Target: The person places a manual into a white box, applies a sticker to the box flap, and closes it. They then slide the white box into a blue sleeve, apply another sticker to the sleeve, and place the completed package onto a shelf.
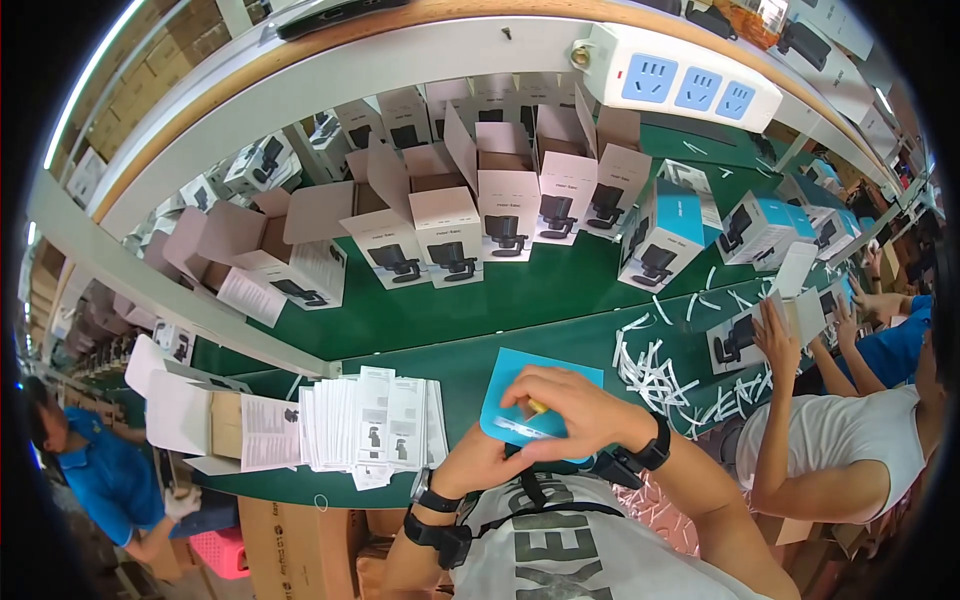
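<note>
A box with a blue top (540, 362) stands at the bench's front edge, right before me. My left hand (475, 462) is against its near left side, thumb showing and the other fingers mostly hidden, apparently steadying it. Over the blue top, my right hand (575, 402) is curled, its fingers closed around a small yellow object (538, 407) whose kind I cannot make out. The fingertips touch or nearly touch the top. Left of the box lies a spread stack of printed leaflets (372, 425).
Open cartons (505, 205) line the green bench's back; closed blue-topped boxes (665, 235) stand to the right. White paper strips (655, 372) are scattered beside me. A power strip (685, 80) hangs on the shelf beam. A co-worker at right handles a box (735, 342); another person (110, 480) sits left.
</note>
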The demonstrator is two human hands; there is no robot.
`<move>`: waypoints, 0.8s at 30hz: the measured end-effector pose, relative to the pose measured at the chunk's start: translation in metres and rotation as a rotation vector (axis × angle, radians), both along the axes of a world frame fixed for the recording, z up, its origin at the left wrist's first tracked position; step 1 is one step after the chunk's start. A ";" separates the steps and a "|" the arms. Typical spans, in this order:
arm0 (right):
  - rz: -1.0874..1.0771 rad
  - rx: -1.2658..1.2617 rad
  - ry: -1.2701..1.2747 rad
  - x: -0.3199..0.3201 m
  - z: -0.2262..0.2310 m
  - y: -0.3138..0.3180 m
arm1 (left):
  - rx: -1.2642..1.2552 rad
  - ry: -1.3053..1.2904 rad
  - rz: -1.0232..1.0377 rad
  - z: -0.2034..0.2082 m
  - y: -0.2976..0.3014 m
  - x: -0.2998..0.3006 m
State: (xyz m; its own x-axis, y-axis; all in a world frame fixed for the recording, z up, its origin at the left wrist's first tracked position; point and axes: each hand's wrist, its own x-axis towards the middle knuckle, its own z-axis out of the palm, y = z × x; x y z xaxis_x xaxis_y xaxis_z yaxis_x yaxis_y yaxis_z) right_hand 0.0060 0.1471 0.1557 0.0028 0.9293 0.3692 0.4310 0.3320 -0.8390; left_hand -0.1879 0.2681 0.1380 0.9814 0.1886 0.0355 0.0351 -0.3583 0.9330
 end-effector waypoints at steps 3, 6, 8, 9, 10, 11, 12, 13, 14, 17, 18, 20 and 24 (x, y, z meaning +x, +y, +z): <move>-0.048 0.082 -0.059 -0.010 -0.006 0.003 | 0.531 -0.153 0.027 0.005 -0.002 0.005; -0.196 0.126 0.510 0.003 0.005 -0.036 | 0.540 -0.102 0.119 0.019 -0.001 0.001; -0.512 0.156 0.663 0.037 -0.008 -0.095 | 0.532 -0.078 0.181 0.030 -0.009 -0.001; -0.665 0.150 0.627 0.055 -0.019 -0.125 | 0.283 -0.078 0.282 0.037 -0.015 0.004; -0.677 0.148 0.626 0.058 -0.020 -0.139 | 0.031 -0.072 0.377 0.041 -0.018 0.007; -0.748 -0.096 0.186 0.057 -0.018 -0.152 | -0.222 -0.061 0.469 0.041 -0.019 0.010; -0.788 -0.342 -0.253 0.051 -0.017 -0.162 | -0.225 -0.052 0.454 0.038 -0.016 0.009; -0.701 -0.360 -0.060 0.034 -0.021 -0.163 | -0.071 -0.071 0.370 0.033 -0.008 0.004; -0.611 -0.371 0.133 0.014 -0.026 -0.158 | 0.082 -0.091 0.283 0.028 0.001 0.000; -0.463 -0.367 0.331 -0.035 -0.026 -0.129 | 0.312 -0.105 0.217 0.014 -0.002 -0.005; -0.596 -0.211 0.220 -0.044 -0.038 -0.118 | 0.400 -0.114 0.250 0.009 -0.005 -0.005; -0.726 -0.056 0.112 -0.048 -0.061 -0.105 | 0.492 -0.120 0.279 -0.003 -0.004 -0.007; -0.838 0.168 -0.106 -0.041 -0.083 -0.098 | 0.714 -0.259 0.305 -0.038 -0.001 -0.018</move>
